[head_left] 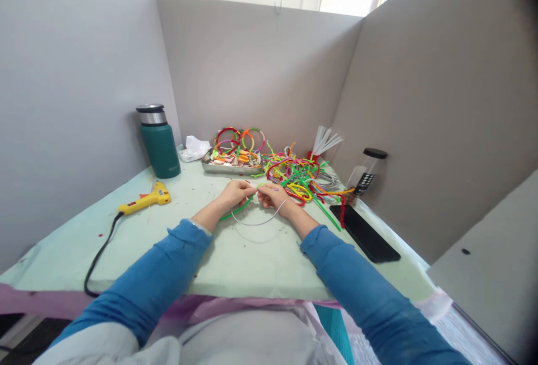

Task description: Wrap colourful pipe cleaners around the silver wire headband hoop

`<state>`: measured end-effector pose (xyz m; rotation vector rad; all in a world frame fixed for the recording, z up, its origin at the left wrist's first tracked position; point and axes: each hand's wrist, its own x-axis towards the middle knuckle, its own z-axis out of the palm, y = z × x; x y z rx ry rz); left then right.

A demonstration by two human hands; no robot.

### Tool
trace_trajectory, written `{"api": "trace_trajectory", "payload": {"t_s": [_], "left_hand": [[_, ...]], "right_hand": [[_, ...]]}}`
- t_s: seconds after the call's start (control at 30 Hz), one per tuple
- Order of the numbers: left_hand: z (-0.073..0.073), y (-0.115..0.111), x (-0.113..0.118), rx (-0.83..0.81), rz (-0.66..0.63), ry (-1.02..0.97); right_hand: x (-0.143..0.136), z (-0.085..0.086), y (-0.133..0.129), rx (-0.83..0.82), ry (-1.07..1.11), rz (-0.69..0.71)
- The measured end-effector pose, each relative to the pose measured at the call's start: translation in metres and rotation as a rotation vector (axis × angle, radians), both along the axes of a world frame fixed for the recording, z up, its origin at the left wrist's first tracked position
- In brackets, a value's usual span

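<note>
A: How is the left hand (239,192) set?
B: Its fingers are closed in a pinch. One thin white curved wire (254,225) is gripped between both hands, above the table's near middle. One fuzzy green stem (241,208) hangs beside the left fingers; whether it is gripped cannot be told.
A: And the right hand (273,195)?
B: It is likewise pinched closed on the wire, its fingertips meeting the left ones.
A: What is counted on the left?
B: One yellow plastic glue gun (145,202) and one dark green bottle (161,149).
A: At the back?
B: One shallow metal tray (233,169), with several multicoloured rings at its rear; their overlap prevents an exact count.
A: On the right?
B: One uncountable heap of multicoloured fuzzy stems (294,173), one clear black-lidded jar (370,171) and one black phone (365,233).
</note>
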<state>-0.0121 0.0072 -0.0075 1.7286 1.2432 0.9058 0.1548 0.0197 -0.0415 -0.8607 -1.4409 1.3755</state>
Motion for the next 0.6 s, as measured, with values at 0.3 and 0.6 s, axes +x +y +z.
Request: {"api": "trace_trajectory", "payload": {"t_s": [0.3, 0.6], "left_hand": [[0.0014, -0.0042, 0.0008, -0.053, -0.015, -0.05], [0.0024, -0.0038, 0.0013, -0.055, -0.059, -0.071]], "right_hand": [[0.0003, -0.0023, 0.0005, 0.015, 0.012, 0.001], [0.0, -0.0009, 0.0007, -0.009, 0.035, -0.016]]}}
